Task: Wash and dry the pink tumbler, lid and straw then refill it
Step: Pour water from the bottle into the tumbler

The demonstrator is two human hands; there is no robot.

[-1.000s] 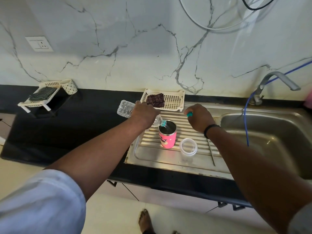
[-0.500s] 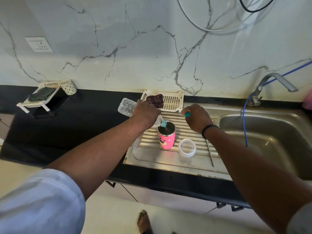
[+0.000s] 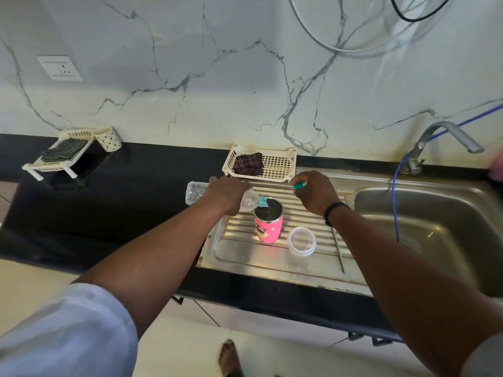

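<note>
Nearest to us, a bare foot [image 3: 230,357] shows on the pale floor below the black surface [image 3: 109,213]. Our two forearms reach out over that surface, a light sleeve [image 3: 68,336] covering the left one near the camera and a dark band [image 3: 335,208] circling the right wrist.

On the steel drainboard [image 3: 245,257] the clear lid [image 3: 302,241] lies flat near the front edge, just right of the pink tumbler [image 3: 268,221], and the metal straw [image 3: 339,248] lies farther right, running near to far, its far end hidden under our right wrist. The tumbler stands upright and uncapped on the ribs, with water visible inside.

Our left hand [image 3: 226,194] is wrapped around a clear plastic bottle [image 3: 194,192], tilted so that its neck sits at the tumbler's far left rim. Our right hand [image 3: 315,193] hovers to the right of the tumbler, pinching a small teal cap [image 3: 299,185] between fingertips and thumb.

The sink basin [image 3: 435,227] lies to the right, a blue hose [image 3: 395,202] hanging into it beside the tap [image 3: 441,137]. Beyond the tumbler, a cream basket [image 3: 280,164] holds a folded dark cloth [image 3: 249,164]. Far left, a small cream rack [image 3: 54,156] carries a striped cloth [image 3: 64,149] and a patterned cup [image 3: 109,138]. A wall socket [image 3: 59,68] sits on the marble wall.
</note>
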